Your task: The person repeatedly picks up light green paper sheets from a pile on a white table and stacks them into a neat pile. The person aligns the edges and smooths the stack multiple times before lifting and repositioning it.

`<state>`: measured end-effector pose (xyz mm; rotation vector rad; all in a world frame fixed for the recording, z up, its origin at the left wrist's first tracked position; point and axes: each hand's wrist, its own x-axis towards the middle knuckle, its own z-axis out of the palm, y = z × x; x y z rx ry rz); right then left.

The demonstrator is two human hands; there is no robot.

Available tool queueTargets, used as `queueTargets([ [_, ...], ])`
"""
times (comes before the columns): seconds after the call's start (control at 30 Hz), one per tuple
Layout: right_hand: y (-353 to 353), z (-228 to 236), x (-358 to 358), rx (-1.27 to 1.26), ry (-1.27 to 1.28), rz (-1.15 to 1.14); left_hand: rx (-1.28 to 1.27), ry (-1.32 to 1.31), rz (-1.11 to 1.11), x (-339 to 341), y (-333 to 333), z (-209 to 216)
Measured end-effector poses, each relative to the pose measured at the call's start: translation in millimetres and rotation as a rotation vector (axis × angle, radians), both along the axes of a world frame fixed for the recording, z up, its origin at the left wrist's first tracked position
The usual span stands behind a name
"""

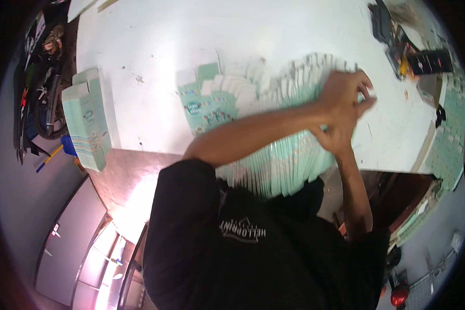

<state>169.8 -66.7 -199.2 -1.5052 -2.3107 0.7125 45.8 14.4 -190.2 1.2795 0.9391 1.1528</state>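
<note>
A long fanned row of flat green-and-white cartons (274,165) runs along the near table edge against my body, its white flaps turned up on the far side. My left arm reaches across it, and my left hand (343,93) is over the row's right end with bent fingers, blurred by motion. Just below, my right hand (341,135) grips the right end of the row, its thumb on the cartons; the two hands overlap and partly hide each other. At the row's left end, several cartons (204,101) lie spread flat with printed faces up.
A bundle of green cartons (88,121) rests at the white table's (155,41) left edge. Black tools or cases (387,36) and a dark box (430,62) are at the far right. More green carton sheets (452,124) are stacked beyond the right edge. Dark gear hangs at the left.
</note>
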Motion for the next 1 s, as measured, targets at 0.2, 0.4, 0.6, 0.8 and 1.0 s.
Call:
queueTargets([
  [0.2,0,3,-3,0.104,-0.12,-0.049,0.374,0.144,-0.121,-10,1,38],
  [0.4,13,-8,-5,-0.015,-0.135,-0.054,0.78,0.289,0.063,-86,22,123],
  [0.6,15,1,-9,0.168,-0.207,-0.104,0.201,1.311,0.34,-211,-81,52],
  [0.8,15,4,-5,0.186,-0.117,-0.104,-0.07,1.32,0.332,-221,-112,-16],
  [1.0,15,6,-7,0.163,-0.09,-0.127,0.02,0.919,0.413,-239,-117,13],
])
